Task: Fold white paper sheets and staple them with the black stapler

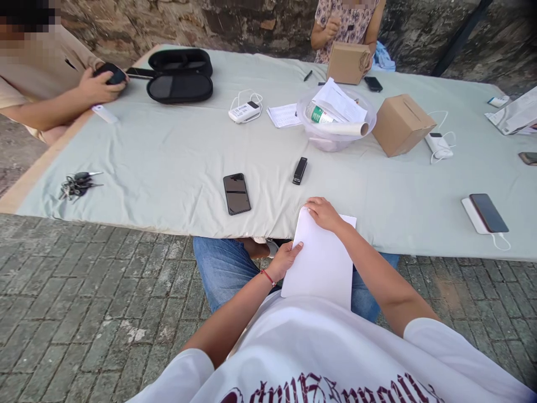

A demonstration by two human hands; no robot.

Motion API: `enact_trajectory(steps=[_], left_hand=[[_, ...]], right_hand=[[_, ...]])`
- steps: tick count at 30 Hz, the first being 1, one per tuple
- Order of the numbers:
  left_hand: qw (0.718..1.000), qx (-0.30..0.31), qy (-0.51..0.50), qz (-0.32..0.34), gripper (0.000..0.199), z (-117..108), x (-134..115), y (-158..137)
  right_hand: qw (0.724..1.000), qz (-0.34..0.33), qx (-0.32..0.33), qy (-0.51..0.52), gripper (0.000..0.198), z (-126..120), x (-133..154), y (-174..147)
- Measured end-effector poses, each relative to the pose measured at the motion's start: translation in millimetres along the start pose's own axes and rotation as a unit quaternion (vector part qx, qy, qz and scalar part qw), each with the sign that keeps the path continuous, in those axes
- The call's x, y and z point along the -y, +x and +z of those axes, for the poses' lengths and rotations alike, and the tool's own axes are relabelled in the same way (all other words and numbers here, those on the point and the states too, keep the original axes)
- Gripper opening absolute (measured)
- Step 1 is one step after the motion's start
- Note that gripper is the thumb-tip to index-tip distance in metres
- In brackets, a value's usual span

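While the left hand [283, 263] is clamping the left edge of the white paper [321, 266], its thumb showing on top, the right hand [324, 215] is reaching across to the paper's far left corner. The right hand's fingers are touching that corner, but I cannot tell whether they are pinching it or only pressing on it. The two hands are working near each other without touching. The paper is lying partly over the near edge of the tabletop [184, 151], and its lower end is extending above the lap toward the white shirt [319, 347].

Just beyond the right hand, a black stapler [300, 170] is lying on the tabletop, and a dark phone [236, 193] is lying to its left. Keys [78, 186] are resting well to the left. Farther back, a clear bowl [327, 144] is holding papers [339, 103] and a roll [352, 129], with a brown box [400, 126] sitting just to its right. An open black case [180, 88] is lying toward the far left. Beside it, a co-worker [50, 64] is holding a dark object [111, 74].
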State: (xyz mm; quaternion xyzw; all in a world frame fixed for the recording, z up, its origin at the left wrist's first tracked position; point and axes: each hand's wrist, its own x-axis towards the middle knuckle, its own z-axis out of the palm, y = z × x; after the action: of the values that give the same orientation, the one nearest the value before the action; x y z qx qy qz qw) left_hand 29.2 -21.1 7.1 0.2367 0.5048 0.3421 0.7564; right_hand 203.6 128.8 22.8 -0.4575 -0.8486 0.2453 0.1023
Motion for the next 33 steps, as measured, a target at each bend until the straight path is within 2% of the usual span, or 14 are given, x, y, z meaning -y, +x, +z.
enact_trajectory(steps=[3,7,10,12,15,17,20,23,26,28,30,33], left_hand=[[1.000,-0.003,0.008,0.009,0.053,-1.6,-0.3,-1.3],[0.999,-0.030,-0.012,0.014,0.052,-10.2,-2.0,-0.6],[0.997,-0.044,-0.067,-0.008,0.050,-17.4,-1.8,1.8],[0.994,-0.043,-0.099,-0.028,0.048,-19.9,-0.3,3.4],[0.990,-0.039,-0.126,-0.046,0.044,-19.9,2.6,5.2],[0.988,-0.036,-0.141,-0.053,0.043,-19.3,3.8,5.8],[0.985,-0.038,-0.155,-0.064,0.041,-18.9,3.2,5.9],[0.986,-0.041,-0.139,-0.076,0.041,-17.0,0.3,4.6],[0.989,-0.024,-0.122,-0.081,0.048,-12.0,-2.0,2.8],[0.989,-0.004,-0.127,-0.075,0.052,-8.7,-2.2,2.3],[0.986,0.013,-0.151,-0.074,0.053,-7.1,-1.0,2.8],[0.975,0.029,-0.194,-0.103,0.052,-7.5,2.8,4.3]], right_hand=[[0.999,0.017,0.024,0.022,0.041,-14.1,-9.0,-6.6],[0.992,0.119,0.023,0.045,0.039,-42.4,-38.5,-29.7],[0.977,0.171,0.045,0.117,0.035,-58.8,-60.2,-57.5],[0.947,0.225,0.038,0.224,0.036,-62.3,-66.6,-79.2],[0.871,0.321,-0.021,0.370,0.038,-55.9,-61.9,-114.9],[0.833,0.386,-0.034,0.394,0.045,-45.1,-52.1,-139.3],[0.797,0.449,0.001,0.405,0.057,-20.9,-31.8,-170.4],[0.763,0.440,0.007,0.473,0.058,7.9,-8.1,-185.9],[0.747,0.369,-0.048,0.551,0.050,29.1,11.4,-185.6],[0.728,0.345,-0.086,0.585,0.046,34.2,17.9,-181.7],[0.705,0.351,-0.114,0.605,0.041,32.8,19.3,-178.5],[0.678,0.348,-0.092,0.640,0.037,26.1,17.8,-178.0]])
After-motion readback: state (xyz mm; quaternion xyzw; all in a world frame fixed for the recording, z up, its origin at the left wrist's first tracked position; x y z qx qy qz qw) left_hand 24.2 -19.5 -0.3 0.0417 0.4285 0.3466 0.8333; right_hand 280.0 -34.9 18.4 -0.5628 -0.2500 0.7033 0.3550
